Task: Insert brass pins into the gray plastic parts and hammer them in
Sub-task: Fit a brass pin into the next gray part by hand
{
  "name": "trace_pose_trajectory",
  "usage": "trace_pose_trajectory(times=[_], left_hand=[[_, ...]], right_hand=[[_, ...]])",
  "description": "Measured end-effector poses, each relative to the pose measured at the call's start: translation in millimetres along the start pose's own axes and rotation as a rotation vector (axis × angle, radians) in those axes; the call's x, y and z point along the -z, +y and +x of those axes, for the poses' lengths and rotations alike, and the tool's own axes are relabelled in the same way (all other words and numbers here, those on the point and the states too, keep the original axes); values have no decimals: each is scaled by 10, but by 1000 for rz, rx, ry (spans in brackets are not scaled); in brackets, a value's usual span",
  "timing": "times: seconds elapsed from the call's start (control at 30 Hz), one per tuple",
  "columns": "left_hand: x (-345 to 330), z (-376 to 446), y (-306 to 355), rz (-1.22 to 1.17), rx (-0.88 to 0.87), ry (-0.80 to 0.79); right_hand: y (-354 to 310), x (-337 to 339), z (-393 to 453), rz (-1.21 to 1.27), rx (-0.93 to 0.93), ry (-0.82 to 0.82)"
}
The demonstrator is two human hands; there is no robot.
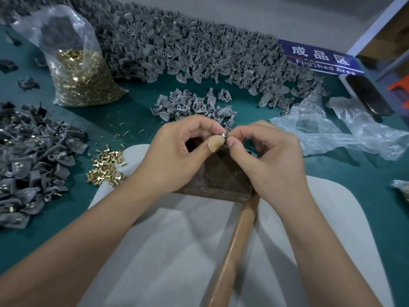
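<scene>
By the table's left edge sits a heap of done parts [33, 165] with brass showing; behind it, toward the far left corner, the pin bag [77, 69]; loose pins [106, 166] lie just left of the white pad [177, 240] at the near edge. Middle of the table, the left hand [177, 156] pinches a small gray part [224, 136] over the dark block [219, 176], bandaged thumb on it; the right hand [270, 158] pinches at the same spot, probably seating a pin, though it's too tiny to tell; so this looks like the insert step. Hammer [232, 251] handle lies on the pad under the right wrist; next move, I'd guess, is to set the part on the block, free the right hand and grab it. Blank parts [192, 105] wait just beyond the hands; a phone [367, 94] sits at the right edge.
</scene>
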State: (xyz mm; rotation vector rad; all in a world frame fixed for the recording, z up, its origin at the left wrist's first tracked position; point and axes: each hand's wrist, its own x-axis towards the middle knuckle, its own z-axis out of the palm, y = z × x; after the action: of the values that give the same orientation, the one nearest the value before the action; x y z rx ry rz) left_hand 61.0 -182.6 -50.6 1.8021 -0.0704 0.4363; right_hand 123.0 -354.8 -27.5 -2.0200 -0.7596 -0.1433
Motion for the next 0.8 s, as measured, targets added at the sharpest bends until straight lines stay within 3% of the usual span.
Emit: trace_pose_trajectory(times=[0.3, 0.4, 0.47, 0.57, 0.63, 0.8], left_hand=[[6, 26, 22, 43, 0, -68], [18, 11, 27, 139, -34, -113], [34, 1, 21, 278, -73, -126], [39, -6, 39, 408, -94, -129], [43, -7, 62, 449, -95, -148], [61, -8, 83, 423, -65, -157]], right_hand=[[-27, 28, -60, -5, -37, 33], [-2, 163, -132, 47, -150, 156], [54, 251, -246, -77, -308, 219], [109, 323, -467, -414, -584, 1], [77, 300, -541, -470, -654, -114], [-19, 247, -535, -545, -579, -36]])
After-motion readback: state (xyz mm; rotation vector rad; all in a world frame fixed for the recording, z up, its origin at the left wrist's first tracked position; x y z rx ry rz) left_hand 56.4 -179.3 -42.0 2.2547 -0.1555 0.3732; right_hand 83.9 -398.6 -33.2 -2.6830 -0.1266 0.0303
